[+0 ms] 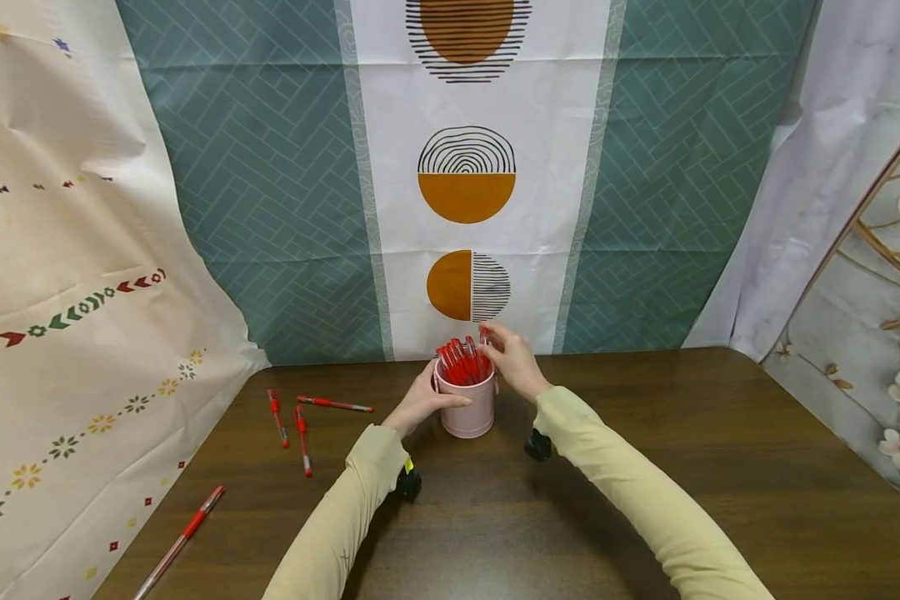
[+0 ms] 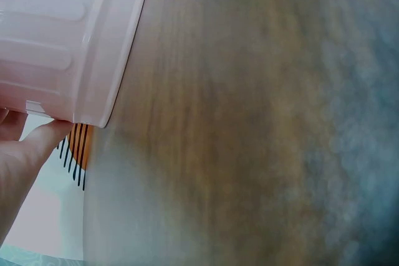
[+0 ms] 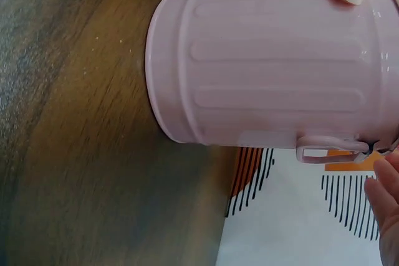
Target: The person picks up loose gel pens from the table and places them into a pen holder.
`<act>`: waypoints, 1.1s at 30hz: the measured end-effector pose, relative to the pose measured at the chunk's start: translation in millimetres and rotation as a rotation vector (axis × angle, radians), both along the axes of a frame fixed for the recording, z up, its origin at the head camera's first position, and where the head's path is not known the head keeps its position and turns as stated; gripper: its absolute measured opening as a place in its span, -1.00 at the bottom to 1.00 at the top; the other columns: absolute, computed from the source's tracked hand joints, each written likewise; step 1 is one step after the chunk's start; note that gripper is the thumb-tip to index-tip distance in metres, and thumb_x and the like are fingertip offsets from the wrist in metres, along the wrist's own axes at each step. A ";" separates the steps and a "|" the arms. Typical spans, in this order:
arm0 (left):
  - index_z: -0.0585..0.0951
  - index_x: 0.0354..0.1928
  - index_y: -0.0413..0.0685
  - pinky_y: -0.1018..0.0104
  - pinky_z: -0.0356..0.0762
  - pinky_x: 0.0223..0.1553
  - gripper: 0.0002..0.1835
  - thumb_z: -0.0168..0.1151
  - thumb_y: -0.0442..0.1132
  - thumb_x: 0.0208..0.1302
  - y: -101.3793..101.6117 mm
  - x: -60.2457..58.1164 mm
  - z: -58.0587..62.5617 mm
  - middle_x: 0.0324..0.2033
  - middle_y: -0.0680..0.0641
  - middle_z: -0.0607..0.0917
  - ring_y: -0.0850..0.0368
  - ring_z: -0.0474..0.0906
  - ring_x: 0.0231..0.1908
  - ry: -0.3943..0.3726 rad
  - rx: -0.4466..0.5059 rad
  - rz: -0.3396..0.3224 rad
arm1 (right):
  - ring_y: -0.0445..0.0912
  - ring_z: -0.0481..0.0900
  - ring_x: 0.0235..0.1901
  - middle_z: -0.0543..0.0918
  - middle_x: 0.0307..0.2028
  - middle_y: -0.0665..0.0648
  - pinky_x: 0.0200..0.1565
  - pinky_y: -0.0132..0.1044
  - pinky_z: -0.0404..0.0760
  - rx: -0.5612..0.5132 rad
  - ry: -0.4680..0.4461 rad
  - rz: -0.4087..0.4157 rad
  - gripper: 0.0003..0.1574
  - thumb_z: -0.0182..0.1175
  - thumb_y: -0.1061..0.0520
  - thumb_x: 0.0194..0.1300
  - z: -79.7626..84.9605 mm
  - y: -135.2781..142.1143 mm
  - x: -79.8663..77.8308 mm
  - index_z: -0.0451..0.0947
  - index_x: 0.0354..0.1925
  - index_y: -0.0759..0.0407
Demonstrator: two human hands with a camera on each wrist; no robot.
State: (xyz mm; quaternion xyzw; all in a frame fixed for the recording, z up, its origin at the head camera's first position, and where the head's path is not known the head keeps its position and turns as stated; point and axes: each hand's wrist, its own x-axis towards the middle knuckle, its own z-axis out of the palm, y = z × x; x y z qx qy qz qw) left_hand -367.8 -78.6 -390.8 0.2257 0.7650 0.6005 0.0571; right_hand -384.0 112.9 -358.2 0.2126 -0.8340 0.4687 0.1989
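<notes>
L hand (image 1: pixel 423 400) is gripping pink bucket (image 1: pixel 469 415) at L; bucket's standing upright on counter (image 1: pixel 585 517), long axis vert. R hand (image 1: pixel 517 364) is pinching red pen (image 1: pixel 484 336) at R rim, pen pointing up, approx. vert.; bunched pens (image 1: pixel 461 364) are leaning L inside.

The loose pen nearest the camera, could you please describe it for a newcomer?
On the brown table in the head view, look left of the pink bucket. The red pen lies slanted at the table's left side, cut off by the picture's bottom edge. It lies alone, while three other loose pens lie grouped farther back.
</notes>
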 end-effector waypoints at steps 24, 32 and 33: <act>0.15 0.26 -0.19 0.10 0.25 0.08 -0.12 0.42 -0.19 -0.09 0.2 1.4 0.1 0.14 -0.13 0.36 -0.03 0.31 0.08 0.004 -0.010 0.006 | 0.06 0.49 -0.06 0.51 0.00 0.23 -0.06 -0.13 0.44 0.082 -0.132 0.025 -0.52 0.09 0.14 0.30 -2.1 1.3 -0.8 0.37 0.14 0.31; 0.14 0.27 -0.20 0.11 0.24 0.08 -0.11 0.42 -0.19 -0.08 -0.4 2.0 0.2 0.14 -0.14 0.36 -0.03 0.31 0.08 0.013 -0.002 -0.005 | 0.03 0.41 0.04 0.45 0.08 0.21 0.03 -0.11 0.36 0.119 -0.150 0.016 -0.48 0.01 0.05 0.35 -2.7 2.5 -2.7 0.34 0.17 0.31; 0.14 0.27 -0.20 0.11 0.24 0.08 -0.11 0.42 -0.19 -0.08 -0.2 1.8 -0.1 0.14 -0.14 0.36 -0.03 0.31 0.08 0.015 -0.006 -0.002 | 0.03 0.40 0.06 0.43 0.10 0.22 0.05 -0.10 0.34 0.122 -0.154 0.021 -0.47 0.00 0.04 0.36 -3.3 3.4 -3.0 0.33 0.19 0.31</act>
